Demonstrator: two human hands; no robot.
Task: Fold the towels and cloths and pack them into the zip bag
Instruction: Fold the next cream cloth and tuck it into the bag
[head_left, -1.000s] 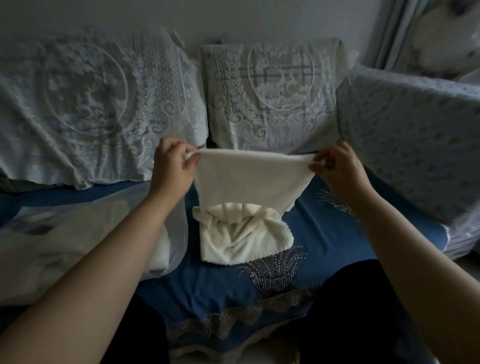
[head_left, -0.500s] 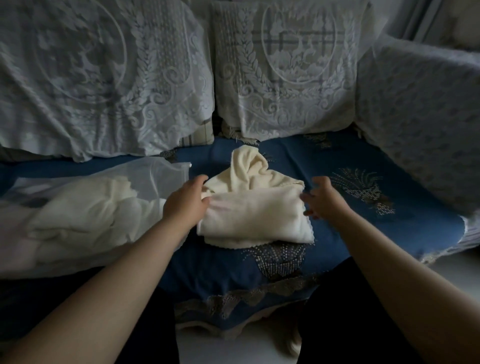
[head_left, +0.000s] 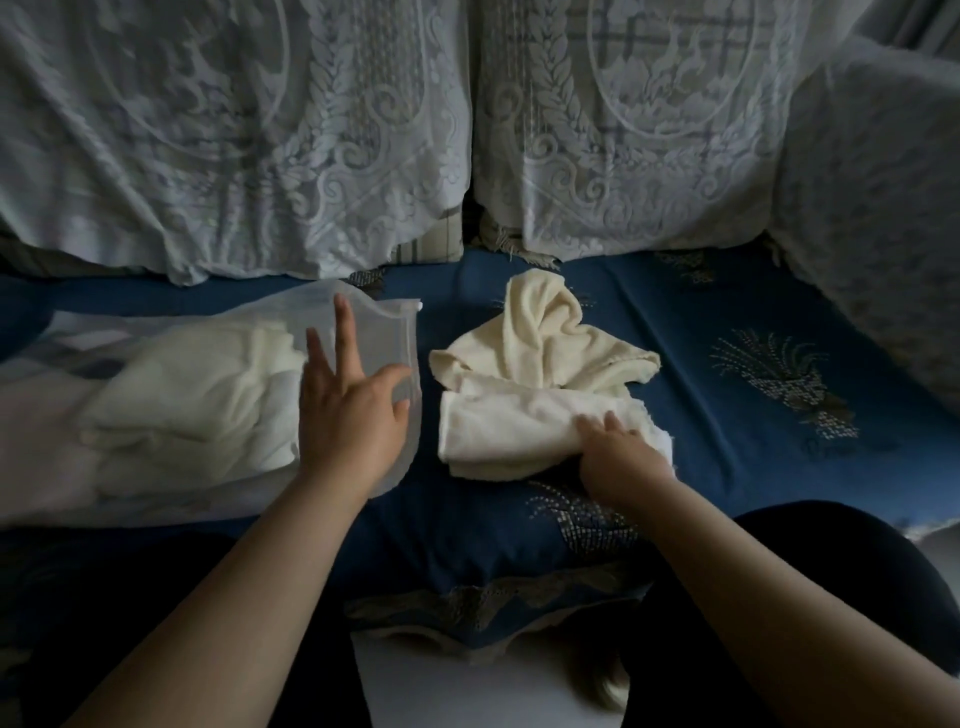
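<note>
Head view shows the soft cream folded towel lying flat on the dark blue sofa cushion, just in front of a crumpled cream cloth that touches it. A second ago both hands held this towel up in the air by its top corners. Now it is down and folded into a thick strip.

The right hand rests on the right end of the towel. Its fingers are curled over the edge, and it looks like they hold it.

The left hand has let go and moved to the left. It now lies over the open end of the see-through white mesh zip bag, fingers spread wide apart and holding nothing. The bag already has cream towels inside.

So the fold looks done. I think the next job is to open the bag mouth and slide this towel in. The crumpled cloth is not folded yet.
</note>
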